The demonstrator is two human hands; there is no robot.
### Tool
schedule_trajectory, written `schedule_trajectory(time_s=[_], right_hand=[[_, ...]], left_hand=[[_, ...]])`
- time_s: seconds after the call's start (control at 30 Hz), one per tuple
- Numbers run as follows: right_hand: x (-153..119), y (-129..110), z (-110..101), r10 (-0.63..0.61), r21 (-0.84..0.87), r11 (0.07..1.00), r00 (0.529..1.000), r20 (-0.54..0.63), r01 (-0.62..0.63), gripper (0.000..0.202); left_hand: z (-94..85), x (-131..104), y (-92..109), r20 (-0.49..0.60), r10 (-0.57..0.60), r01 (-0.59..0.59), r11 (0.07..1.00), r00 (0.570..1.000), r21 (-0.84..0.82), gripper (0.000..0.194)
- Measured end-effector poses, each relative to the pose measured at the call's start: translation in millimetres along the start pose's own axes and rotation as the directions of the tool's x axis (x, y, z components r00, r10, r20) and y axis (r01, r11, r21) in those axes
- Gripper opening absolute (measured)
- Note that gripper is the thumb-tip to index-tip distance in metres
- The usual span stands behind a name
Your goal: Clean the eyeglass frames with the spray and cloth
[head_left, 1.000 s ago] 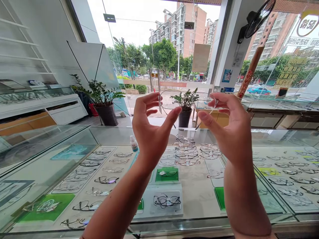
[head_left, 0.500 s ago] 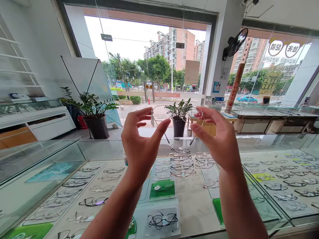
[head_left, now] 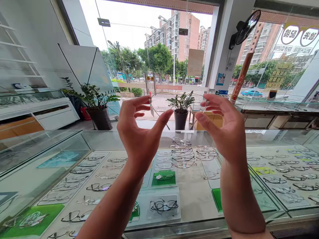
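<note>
A pair of thin-rimmed eyeglasses (head_left: 155, 110) is held up above the glass display case, its lenses facing the window. My left hand (head_left: 139, 129) grips the left end of the frame between fingers and thumb, and a small pale tag hangs there. At the other end, my right hand (head_left: 221, 124) pinches the rim in the same way. The temple arms show only as dark tips below the frame. Under my hands, rows of eyeglasses (head_left: 183, 157) lie in the case, with one pair on a green card (head_left: 163, 183) and dark frames in a clear tray (head_left: 164, 206).
The glass case (head_left: 104, 141) spans the foreground, with more frames at left and right. Beyond it stand two potted plants (head_left: 99, 118) (head_left: 180, 119), a window wall and a wall fan (head_left: 248, 28). Another counter (head_left: 264, 114) runs along the right.
The camera view has tilted down slightly, so the window scene sits higher. Both hands still hold the eyeglasses, which appear a little higher and slightly farther apart at the ends.
</note>
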State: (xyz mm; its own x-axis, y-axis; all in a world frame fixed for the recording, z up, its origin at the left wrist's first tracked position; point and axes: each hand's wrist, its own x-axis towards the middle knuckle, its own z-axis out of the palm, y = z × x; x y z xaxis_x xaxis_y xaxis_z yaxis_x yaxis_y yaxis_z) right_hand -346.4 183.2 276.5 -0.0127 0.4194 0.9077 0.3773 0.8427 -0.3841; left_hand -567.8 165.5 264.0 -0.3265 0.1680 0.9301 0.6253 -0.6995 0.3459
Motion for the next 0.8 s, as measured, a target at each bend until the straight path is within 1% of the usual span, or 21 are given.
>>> schedule_trajectory(time_s=[0.07,0.2,0.33,0.5,0.63,0.8], right_hand=[[0.2,0.7,-0.3,-0.008,0.006,1.0,1.0,-0.002,0.008,0.045],[1.0,4.1,0.8,-0.002,0.032,0.999,1.0,0.031,0.001,0.046],[0.8,4.3,1.7,-0.024,0.04,0.999,1.0,0.006,0.023,0.045],[0.2,1.6,2.2,-0.014,0.035,0.999,1.0,-0.008,0.014,0.047],[0.8,2.6,2.4,-0.021,0.043,0.999,1.0,0.002,0.021,0.047],[0.6,2.3,1.7,-0.032,0.002,0.999,0.999,-0.005,0.033,0.047]], left_hand=[[-0.1,0.0,-2.4,-0.003,0.006,-0.006,1.0,1.0,-0.008,0.05],[-0.4,-0.1,-5.7,-0.014,-0.001,0.001,1.0,1.0,-0.029,0.051],[-1.3,-0.9,-4.7,0.016,-0.022,0.022,0.998,1.0,-0.053,0.047],[-1.7,-2.0,-3.1,0.021,-0.016,0.016,1.0,1.0,-0.027,0.048],[-1.9,-1.5,-2.0,0.019,-0.003,0.003,1.0,1.0,-0.021,0.049],[-2.1,-0.7,1.1,0.009,0.018,-0.018,1.0,1.0,0.017,0.047]])
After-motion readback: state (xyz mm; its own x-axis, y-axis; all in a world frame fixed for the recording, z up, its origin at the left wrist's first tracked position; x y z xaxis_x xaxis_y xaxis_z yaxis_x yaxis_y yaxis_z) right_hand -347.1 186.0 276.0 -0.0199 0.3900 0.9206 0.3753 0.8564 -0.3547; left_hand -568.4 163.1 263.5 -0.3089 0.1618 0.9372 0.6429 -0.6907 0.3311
